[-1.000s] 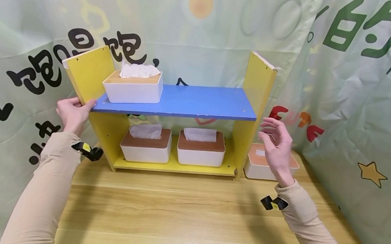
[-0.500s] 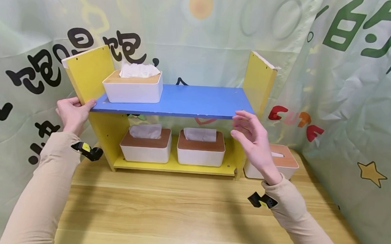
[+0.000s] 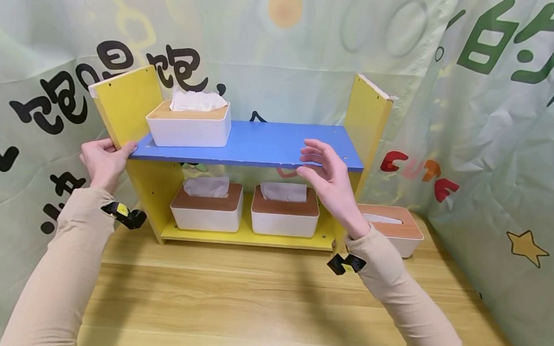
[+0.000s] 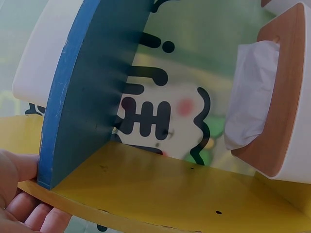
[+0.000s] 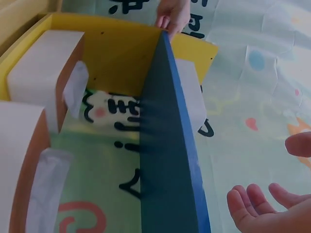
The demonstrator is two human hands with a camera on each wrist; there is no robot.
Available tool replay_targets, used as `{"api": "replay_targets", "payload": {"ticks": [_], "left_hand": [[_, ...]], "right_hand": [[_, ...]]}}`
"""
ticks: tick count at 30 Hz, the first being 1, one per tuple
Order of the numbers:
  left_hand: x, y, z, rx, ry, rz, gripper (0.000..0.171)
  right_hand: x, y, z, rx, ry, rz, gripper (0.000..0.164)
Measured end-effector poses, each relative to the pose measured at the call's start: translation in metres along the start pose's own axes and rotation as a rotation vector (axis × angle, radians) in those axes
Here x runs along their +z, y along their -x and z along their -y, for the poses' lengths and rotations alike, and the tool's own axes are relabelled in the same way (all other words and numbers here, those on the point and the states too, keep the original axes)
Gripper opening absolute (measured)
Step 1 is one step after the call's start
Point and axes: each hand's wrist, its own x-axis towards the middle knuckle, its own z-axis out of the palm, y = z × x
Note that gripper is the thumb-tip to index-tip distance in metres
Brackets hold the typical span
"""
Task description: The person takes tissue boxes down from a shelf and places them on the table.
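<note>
Found the rack (image 3: 246, 236) standing at the far edge of the table (image 3: 252, 306), close against the printed backdrop (image 3: 492, 125). Saw the left hand (image 3: 103, 160) clamped on the front edge of the left upright (image 3: 122, 101), just where the blue shelf (image 3: 278, 142) met it. Saw the right hand (image 3: 330, 180) spread and loose, holding nothing, in front of the shelf's front edge toward its right end.

Judged the rack stiff and probably light, being thin painted board. Reckoned its load loose: the top tissue box (image 3: 188, 128) at the shelf's left end and the two lower tissue boxes (image 3: 208, 211) on the bottom board, all apt to slide on a tilt. Thought it best taken by both uprights, or under the shelf's two ends, and carried level.

Could not settle from the head view whether the right hand touched the shelf. Got the answer from the right wrist view: fingertips (image 5: 252, 201) just beside the blue edge, apart from it. Made out in the left wrist view alone the fingers (image 4: 29, 213) wrapped under the yellow panel at the shelf's corner. Found the fourth tissue box (image 3: 395, 232), on the table just right of the rack, only in the head view.
</note>
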Motion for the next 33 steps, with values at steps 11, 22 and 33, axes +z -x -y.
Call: {"api": "replay_targets", "payload": {"ticks": [11,22,33], "left_hand": [[-0.001,0.000,0.001,-0.007,-0.007,0.005,0.056],[-0.001,-0.001,0.002,0.011,-0.009,0.000,0.056],[-0.001,-0.001,0.001,0.002,-0.017,0.005,0.056]], "right_hand": [[0.030,-0.036,0.005,0.122,-0.075,0.070,0.057],[0.061,-0.065,0.003,0.230,-0.135,0.087,0.066],[0.087,-0.087,0.000,0.313,-0.148,0.133,0.079]]}}
